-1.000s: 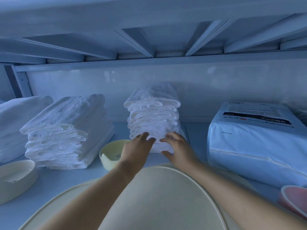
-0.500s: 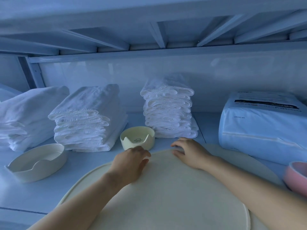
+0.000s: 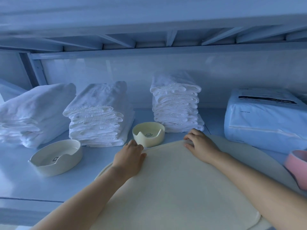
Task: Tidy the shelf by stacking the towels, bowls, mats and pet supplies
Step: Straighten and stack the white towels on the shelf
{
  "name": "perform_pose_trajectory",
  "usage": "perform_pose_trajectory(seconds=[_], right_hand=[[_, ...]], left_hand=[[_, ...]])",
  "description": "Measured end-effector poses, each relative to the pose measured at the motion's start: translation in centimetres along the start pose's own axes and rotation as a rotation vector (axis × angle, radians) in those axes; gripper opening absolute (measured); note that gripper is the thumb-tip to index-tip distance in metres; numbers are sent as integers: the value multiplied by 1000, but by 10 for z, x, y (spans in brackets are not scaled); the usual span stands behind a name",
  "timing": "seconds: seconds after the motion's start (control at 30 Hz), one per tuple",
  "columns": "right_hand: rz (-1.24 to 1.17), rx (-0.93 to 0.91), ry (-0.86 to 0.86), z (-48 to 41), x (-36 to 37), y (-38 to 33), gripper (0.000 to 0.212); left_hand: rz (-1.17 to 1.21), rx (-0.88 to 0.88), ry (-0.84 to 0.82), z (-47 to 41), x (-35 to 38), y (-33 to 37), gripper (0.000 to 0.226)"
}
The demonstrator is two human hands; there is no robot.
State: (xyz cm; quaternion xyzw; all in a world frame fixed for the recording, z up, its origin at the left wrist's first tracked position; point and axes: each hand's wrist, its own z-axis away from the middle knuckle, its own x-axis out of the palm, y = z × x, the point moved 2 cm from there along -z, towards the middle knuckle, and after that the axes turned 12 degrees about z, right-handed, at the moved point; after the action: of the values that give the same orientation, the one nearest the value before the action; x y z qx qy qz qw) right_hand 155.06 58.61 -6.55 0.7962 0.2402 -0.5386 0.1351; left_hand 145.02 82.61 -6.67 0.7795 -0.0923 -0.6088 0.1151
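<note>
- Your left hand is lying palm-down, fingers relaxed, on the cream mat, at its 11 o'clock edge.
- Your right hand is bending its fingers over the 1 o'clock edge; can't tell if it's pinching.
- The paw-print bowl is sitting at 12 o'clock, just beyond the mat.
- The towel stacks are standing behind it.

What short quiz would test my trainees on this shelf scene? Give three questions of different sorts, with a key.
1. True or false: the left hand and the right hand both touch the cream mat.
2. What is printed inside the small cream bowl? A) a paw print B) a fish C) a star
3. Fill in: the bowl at the right edge is ____.
Key: 1 true; 2 A; 3 pink.
</note>
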Motion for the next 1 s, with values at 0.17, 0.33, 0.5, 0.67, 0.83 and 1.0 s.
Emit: perform_pose_trajectory(seconds=[0.17,0.33,0.5,0.67,0.83,1.0], right_hand=[[-12,30,2,3,-3,-2,21],[-34,41,-4,4,-4,-1,22],[-7,31,49,2,-9,-3,15],[40,37,-28,-1,-19,-6,27],[41,90,0,3,-29,-13,28],[59,62,35,4,-29,-32,19]], left_hand=[[-1,9,14,-2,-2,-2,30],[31,50,38,1,-4,-5,23],[31,160,3,-1,-10,-6,22],[-14,239,-39,-6,-17,-11,23],[-18,316,-22,-15,-29,-20,22],[-118,319,-37,-23,-33,-42,27]])
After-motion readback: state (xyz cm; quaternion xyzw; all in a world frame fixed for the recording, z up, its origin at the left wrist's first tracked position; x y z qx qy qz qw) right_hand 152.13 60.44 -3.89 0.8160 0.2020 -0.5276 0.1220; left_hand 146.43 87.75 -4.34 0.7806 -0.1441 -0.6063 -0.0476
